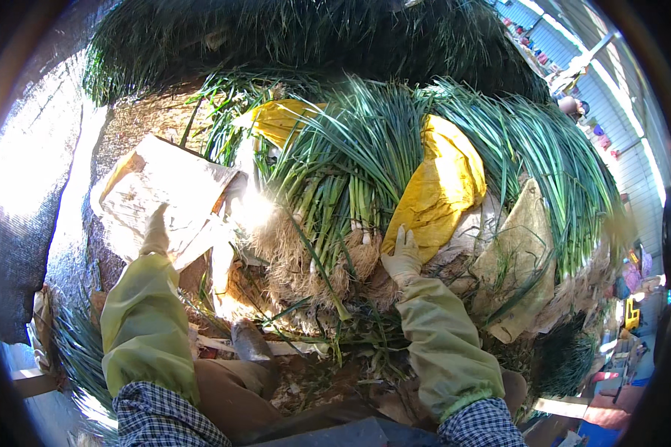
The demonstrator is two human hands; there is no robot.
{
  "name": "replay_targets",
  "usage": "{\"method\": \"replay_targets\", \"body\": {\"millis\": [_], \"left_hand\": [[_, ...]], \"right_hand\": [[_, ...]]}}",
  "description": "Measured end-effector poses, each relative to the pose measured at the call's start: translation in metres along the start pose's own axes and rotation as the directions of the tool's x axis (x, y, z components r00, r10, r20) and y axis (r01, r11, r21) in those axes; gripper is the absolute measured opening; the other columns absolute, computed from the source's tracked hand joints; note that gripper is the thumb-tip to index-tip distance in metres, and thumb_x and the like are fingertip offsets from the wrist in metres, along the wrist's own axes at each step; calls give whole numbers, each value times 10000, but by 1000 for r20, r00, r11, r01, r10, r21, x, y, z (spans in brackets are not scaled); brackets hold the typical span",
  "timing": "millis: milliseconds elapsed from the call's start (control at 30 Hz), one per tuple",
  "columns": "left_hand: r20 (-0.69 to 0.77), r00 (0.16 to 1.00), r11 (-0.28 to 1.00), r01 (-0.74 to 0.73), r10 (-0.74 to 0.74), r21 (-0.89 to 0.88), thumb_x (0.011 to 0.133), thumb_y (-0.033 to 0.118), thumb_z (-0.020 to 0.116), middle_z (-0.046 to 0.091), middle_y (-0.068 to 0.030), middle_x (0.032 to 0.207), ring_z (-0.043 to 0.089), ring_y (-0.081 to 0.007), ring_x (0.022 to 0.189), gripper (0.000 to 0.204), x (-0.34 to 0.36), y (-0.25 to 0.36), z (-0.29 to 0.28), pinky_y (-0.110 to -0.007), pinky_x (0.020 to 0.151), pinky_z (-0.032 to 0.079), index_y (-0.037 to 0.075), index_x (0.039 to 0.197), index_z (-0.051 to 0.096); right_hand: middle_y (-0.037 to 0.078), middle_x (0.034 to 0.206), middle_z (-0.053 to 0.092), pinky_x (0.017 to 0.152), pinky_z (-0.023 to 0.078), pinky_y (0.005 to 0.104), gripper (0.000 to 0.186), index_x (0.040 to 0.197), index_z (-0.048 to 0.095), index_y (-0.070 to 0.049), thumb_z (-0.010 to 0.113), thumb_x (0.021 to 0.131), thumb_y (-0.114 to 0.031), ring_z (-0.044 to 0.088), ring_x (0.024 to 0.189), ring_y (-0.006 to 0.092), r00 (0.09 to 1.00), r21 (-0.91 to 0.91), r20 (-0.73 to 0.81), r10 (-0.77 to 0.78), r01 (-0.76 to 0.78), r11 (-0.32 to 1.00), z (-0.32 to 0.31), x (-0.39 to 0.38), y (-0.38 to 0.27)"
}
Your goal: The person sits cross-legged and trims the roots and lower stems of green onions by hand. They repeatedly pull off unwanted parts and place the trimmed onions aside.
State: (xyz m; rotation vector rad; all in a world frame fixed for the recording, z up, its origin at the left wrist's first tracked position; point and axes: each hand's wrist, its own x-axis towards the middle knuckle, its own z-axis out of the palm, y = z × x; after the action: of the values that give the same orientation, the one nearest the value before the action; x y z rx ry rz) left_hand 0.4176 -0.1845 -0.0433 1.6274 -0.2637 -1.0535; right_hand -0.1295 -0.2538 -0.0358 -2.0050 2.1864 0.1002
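A big bunch of green onions (354,179) lies in front of me, its pale stems and tangled brown roots (306,268) toward me. My right hand (402,257), in a cream glove, rests with fingers stretched out on the lower end of a yellow plastic sack piece (443,182) beside the bunch. To the left, my gloved left hand (155,232) reaches onto a crumpled whitish sack piece (168,179), seen edge-on with its fingers extended. Both forearms wear yellow-green sleeve covers. Another yellow sheet (279,119) is partly under the leaves.
More green onions (559,179) lie at the right, behind a dirty beige sack piece (518,261). A dark green heap of leaves (313,45) spans the back. Loose leaves and debris (358,343) cover the ground before me. At the far right, a person (572,108) is near the corrugated wall.
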Motion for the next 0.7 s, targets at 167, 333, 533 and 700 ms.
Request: {"method": "replay_targets", "body": {"millis": [167,333,533,700], "left_hand": [[400,917,849,-206,-7,487,786,451,662,483,-105,1245,458,-221,1116,755,-4,-23,111,-341,950,346,37,1347,373],[503,862,723,-388,64,572,678,441,763,573,-144,1136,554,-217,995,928,-24,-61,175,-295,880,429,-76,1321,338],[443,897,846,-233,-4,479,695,394,780,525,-167,1200,526,-246,1072,906,-39,-74,189,-315,920,431,-66,1328,324],[294,948,773,-96,-120,627,677,452,764,491,-219,1203,557,-279,1025,982,-23,-83,193,-316,794,495,-79,1336,265]], "right_hand": [[198,1279,474,978,362,397,666,1408,293,-77,562,825,-256,448,1173,339,945,364,167,281,-324,873,-6,30,28],[199,1310,449,998,341,409,603,1387,345,-74,518,832,-232,431,1192,353,996,217,-3,-85,84,973,-22,15,57],[154,1268,445,988,290,458,667,1396,311,-131,554,807,-329,423,1158,335,968,-143,-96,-234,219,965,1,-12,43],[176,1074,534,810,404,436,460,1247,460,-67,520,829,-250,521,973,331,970,-193,-19,-240,232,953,-4,14,43]]}}
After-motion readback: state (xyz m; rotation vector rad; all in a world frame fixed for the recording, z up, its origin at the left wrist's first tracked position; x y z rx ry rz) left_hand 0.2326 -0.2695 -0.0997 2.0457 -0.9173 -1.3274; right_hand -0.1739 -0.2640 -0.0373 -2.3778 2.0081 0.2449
